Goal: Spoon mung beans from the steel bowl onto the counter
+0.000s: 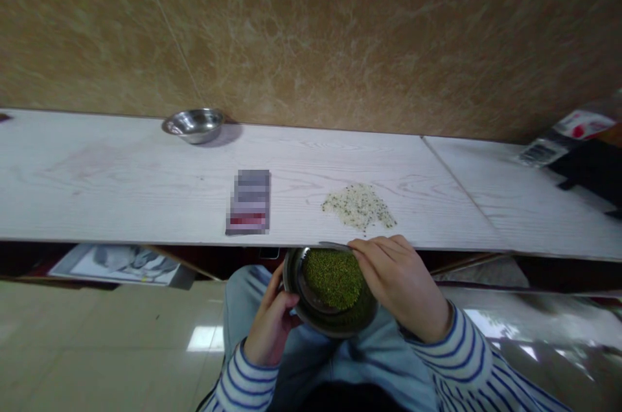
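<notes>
A metal bowl [335, 329] of small green beans, like mung beans [335, 279], sits just below the counter's front edge, over my lap. My left hand [273, 324] grips its left side, thumb on the rim and fingers beneath. My right hand [396, 276] is at the counter edge above the bowl's right side. Its closed fingers pinch a thin, flat grey piece [334, 246] that points left over the beans; its exact kind is unclear. Just beyond, white grains mixed with dark specks [360, 206] lie in a loose patch on the counter.
The pale wood-grain counter [121, 192] meets a brown marbled wall [311, 36]. A second steel bowl [194, 125] stands by the wall, with a phone-like flat object [249, 202] nearer. At right lie a plastic packet [564, 137] and a black object [593, 169]. Open shelves run underneath.
</notes>
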The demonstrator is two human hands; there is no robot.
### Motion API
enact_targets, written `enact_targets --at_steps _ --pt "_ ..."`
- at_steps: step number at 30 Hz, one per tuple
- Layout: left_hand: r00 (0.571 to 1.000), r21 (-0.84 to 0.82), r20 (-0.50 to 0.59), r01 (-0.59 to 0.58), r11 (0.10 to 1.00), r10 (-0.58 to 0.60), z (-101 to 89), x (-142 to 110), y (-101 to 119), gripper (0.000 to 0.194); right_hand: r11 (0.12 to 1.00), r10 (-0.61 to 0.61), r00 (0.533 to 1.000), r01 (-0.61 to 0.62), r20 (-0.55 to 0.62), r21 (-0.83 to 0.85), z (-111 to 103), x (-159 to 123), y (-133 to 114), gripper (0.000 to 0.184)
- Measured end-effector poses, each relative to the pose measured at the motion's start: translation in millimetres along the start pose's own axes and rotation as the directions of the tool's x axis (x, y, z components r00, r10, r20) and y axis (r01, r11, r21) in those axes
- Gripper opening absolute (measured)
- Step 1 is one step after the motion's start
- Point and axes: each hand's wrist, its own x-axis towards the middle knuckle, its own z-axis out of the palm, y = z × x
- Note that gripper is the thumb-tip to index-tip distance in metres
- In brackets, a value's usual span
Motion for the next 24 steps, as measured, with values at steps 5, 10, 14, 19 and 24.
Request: enact_targets --at_steps 5,10,14,19,24 --pt "1.000 0.039 -0.007 0.022 0.999 -0.022 0.5 1 -2 0.071 0.996 0.073 0.993 -0.078 -0.094 -0.051 -3 -11 25 0.020" --pt "0.999 0.074 -0.001 0.051 0.996 -0.051 4.2 -2 -3 0.072 0.985 0.112 0.980 -0.131 -0.164 -0.114 -9 -15 43 0.021" --pt "0.996 0.097 0.025 0.078 0.992 -0.080 5.7 -3 -5 0.071 0.974 0.158 0.967 -0.186 -0.201 -0.127 -14 -18 54 0.023" --pt "0.994 0.134 0.031 0.095 0.986 -0.100 5.4 0 -6 0.072 0.944 0.259 0.932 -0.300 -0.252 -0.138 -20 -25 72 0.023" --pt "0.991 0.165 0.055 0.111 0.980 -0.121 6.4 2 -8 0.069 0.907 0.310 0.914 -0.367 -0.261 -0.209 -28 -30 88 0.025"
